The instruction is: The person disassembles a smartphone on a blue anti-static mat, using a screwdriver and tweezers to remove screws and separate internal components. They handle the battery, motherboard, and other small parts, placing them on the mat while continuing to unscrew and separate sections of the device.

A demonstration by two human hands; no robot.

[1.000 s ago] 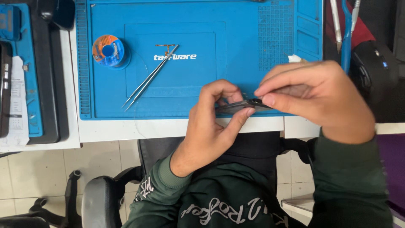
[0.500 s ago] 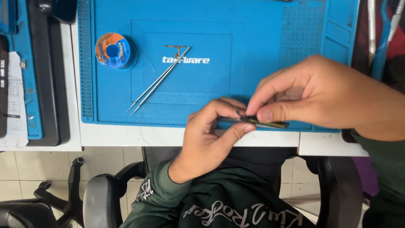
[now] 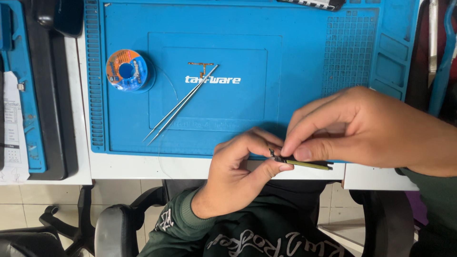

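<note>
My left hand (image 3: 238,173) and my right hand (image 3: 362,131) both pinch a small thin circuit board (image 3: 312,164), seen edge on, at the near edge of a blue silicone work mat (image 3: 309,57). The left thumb and forefinger grip its dark left end; the right fingertips press on it from above. Metal tweezers (image 3: 181,104) lie diagonally on the mat to the upper left, their tips touching a small orange flex part (image 3: 202,66). A round spool of solder wire (image 3: 126,70) sits further left on the mat.
The mat lies on a white table (image 3: 143,166). A black tray (image 3: 52,109) and a second blue mat (image 3: 24,95) with a paper slip (image 3: 12,133) are at the left. A black office chair (image 3: 109,228) is below me. Cables hang at the far right.
The view has shifted, so both hands sit further right and lower in the frame. The board stays pinched between both hands, and the right fingers have slid a little along it.
</note>
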